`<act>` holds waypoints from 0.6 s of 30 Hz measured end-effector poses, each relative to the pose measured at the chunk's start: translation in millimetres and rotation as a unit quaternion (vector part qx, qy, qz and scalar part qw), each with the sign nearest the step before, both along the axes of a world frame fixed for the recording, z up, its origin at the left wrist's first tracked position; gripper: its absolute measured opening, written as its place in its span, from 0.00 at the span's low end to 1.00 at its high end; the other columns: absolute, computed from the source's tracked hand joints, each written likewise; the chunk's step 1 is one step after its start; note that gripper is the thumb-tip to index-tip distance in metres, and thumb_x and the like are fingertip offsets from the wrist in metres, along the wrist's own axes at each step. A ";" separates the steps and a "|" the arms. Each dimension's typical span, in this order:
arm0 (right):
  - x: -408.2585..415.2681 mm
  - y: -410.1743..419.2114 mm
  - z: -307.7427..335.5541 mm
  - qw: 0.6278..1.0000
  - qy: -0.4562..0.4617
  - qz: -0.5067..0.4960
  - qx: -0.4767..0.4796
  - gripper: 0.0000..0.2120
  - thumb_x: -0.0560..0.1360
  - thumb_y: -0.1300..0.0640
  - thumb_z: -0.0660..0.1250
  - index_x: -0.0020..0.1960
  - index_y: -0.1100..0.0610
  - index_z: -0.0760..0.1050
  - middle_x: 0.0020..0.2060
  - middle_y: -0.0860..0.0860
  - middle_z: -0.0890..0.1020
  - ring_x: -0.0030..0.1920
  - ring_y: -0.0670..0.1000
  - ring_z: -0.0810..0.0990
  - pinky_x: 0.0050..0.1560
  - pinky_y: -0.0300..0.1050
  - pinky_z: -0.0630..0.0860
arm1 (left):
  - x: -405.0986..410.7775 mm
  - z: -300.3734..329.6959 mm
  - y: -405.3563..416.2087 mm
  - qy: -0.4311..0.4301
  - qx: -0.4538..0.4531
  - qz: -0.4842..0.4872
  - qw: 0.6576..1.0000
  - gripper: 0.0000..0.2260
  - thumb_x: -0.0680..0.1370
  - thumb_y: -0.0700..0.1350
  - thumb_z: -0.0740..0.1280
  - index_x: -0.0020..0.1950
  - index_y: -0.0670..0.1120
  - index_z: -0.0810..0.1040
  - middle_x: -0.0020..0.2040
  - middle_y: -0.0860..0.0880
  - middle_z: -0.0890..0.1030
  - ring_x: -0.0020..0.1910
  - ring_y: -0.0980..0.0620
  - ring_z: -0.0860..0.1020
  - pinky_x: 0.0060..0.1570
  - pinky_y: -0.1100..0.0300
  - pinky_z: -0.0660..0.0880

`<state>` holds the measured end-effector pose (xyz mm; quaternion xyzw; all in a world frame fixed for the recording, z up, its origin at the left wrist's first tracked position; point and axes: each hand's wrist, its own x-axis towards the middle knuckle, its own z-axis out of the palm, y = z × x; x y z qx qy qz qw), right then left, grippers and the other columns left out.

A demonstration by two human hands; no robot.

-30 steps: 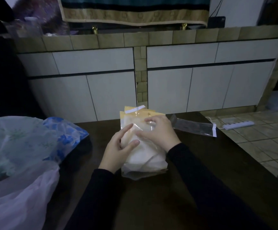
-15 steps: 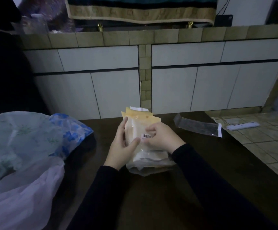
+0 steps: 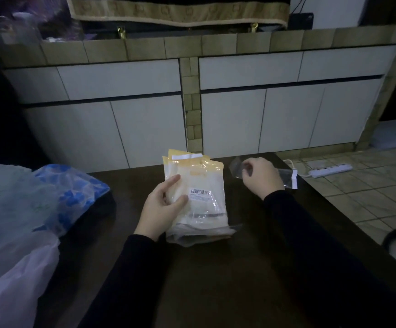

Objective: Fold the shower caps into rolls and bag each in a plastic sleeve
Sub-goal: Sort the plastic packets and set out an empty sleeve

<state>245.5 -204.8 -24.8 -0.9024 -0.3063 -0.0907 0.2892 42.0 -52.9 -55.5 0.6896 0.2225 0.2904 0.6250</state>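
Two hands busy: my left hand [image 3: 162,205] grips the yellow-topped stack of clear packets [image 3: 198,197] at frame centre, my right hand [image 3: 259,176] pinches, seemingly, the clear plastic sleeve [image 3: 286,177] right of it. I'd lift by its mouth.

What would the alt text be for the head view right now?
The left hand holds a stack of yellow-topped packets on the dark table, while the right hand pinches a clear plastic sleeve at the far right edge. Loose shower caps are heaped at left.
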 end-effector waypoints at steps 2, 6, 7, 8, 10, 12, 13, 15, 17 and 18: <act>20.0 0.2 -11.2 0.997 -0.040 -0.037 -0.062 0.15 0.79 0.56 0.61 0.64 0.55 0.75 0.57 0.55 0.77 0.58 0.54 0.74 0.60 0.54 0.74 | 11.3 -2.3 -4.9 -0.003 0.013 -0.006 1.000 0.22 0.74 0.40 0.73 0.65 0.59 0.77 0.64 0.50 0.77 0.58 0.49 0.80 0.53 0.49 0.81; 49.5 3.7 -21.3 0.986 -0.016 -0.054 -0.156 0.19 0.78 0.54 0.61 0.68 0.55 0.71 0.62 0.56 0.72 0.63 0.57 0.69 0.64 0.57 0.68 | 26.5 -4.0 -5.0 0.011 0.036 -0.015 0.999 0.21 0.74 0.41 0.74 0.63 0.60 0.77 0.63 0.50 0.78 0.58 0.50 0.81 0.53 0.50 0.81; 54.4 5.0 -22.5 0.984 -0.009 -0.049 -0.172 0.21 0.77 0.53 0.62 0.69 0.54 0.69 0.65 0.57 0.70 0.65 0.58 0.67 0.66 0.59 0.66 | 28.1 -4.7 -2.9 0.016 0.043 -0.015 0.999 0.21 0.74 0.42 0.74 0.63 0.60 0.77 0.63 0.49 0.78 0.57 0.50 0.81 0.53 0.50 0.81; 57.9 6.2 -23.4 0.981 0.000 -0.042 -0.191 0.23 0.77 0.50 0.62 0.71 0.52 0.67 0.67 0.57 0.68 0.68 0.59 0.65 0.67 0.61 0.63 | 28.7 -5.1 -0.4 0.017 0.044 -0.014 0.999 0.21 0.74 0.42 0.74 0.63 0.61 0.77 0.63 0.49 0.79 0.57 0.49 0.81 0.53 0.50 0.81; 61.2 8.4 -24.7 0.975 0.028 -0.036 -0.219 0.25 0.76 0.47 0.60 0.72 0.50 0.64 0.68 0.58 0.68 0.69 0.61 0.64 0.69 0.64 0.60 | 28.5 -6.3 5.5 0.018 0.043 -0.007 0.999 0.20 0.73 0.43 0.75 0.61 0.61 0.78 0.62 0.47 0.79 0.56 0.49 0.81 0.54 0.49 0.80; 59.9 11.0 -26.4 0.970 0.042 -0.040 -0.235 0.25 0.76 0.44 0.59 0.71 0.50 0.65 0.65 0.58 0.71 0.67 0.61 0.67 0.69 0.65 0.59 | 26.8 -6.3 9.2 0.022 0.044 -0.001 0.999 0.21 0.71 0.46 0.76 0.60 0.62 0.79 0.61 0.47 0.80 0.57 0.48 0.81 0.55 0.48 0.80; 58.1 12.3 -26.8 0.969 0.038 -0.046 -0.241 0.25 0.76 0.42 0.59 0.70 0.50 0.66 0.63 0.58 0.72 0.66 0.61 0.68 0.69 0.66 0.58 | 26.0 -6.8 10.8 0.023 0.043 0.002 0.999 0.22 0.68 0.49 0.77 0.60 0.63 0.79 0.62 0.49 0.80 0.57 0.49 0.81 0.56 0.48 0.79; 52.3 14.7 -25.5 0.966 0.028 -0.054 -0.250 0.28 0.75 0.39 0.60 0.70 0.51 0.66 0.64 0.58 0.71 0.66 0.61 0.68 0.70 0.67 0.56 | 25.5 -7.9 13.4 0.021 0.039 0.009 0.999 0.24 0.64 0.54 0.76 0.59 0.65 0.79 0.62 0.51 0.80 0.58 0.50 0.81 0.56 0.48 0.79; 44.8 15.6 -23.1 0.968 0.030 -0.055 -0.243 0.32 0.74 0.36 0.62 0.72 0.51 0.64 0.66 0.59 0.69 0.67 0.61 0.68 0.69 0.66 0.57 | 25.2 -8.8 14.3 0.018 0.041 0.012 0.999 0.24 0.64 0.54 0.76 0.59 0.64 0.79 0.63 0.52 0.80 0.59 0.50 0.80 0.57 0.48 0.78; 41.1 15.2 -22.0 0.972 0.028 -0.057 -0.227 0.33 0.73 0.36 0.64 0.72 0.52 0.63 0.66 0.59 0.68 0.66 0.60 0.69 0.68 0.63 0.61 | 25.1 -8.3 13.7 0.015 0.040 0.013 0.999 0.23 0.65 0.52 0.76 0.60 0.64 0.79 0.63 0.52 0.80 0.59 0.51 0.80 0.58 0.48 0.78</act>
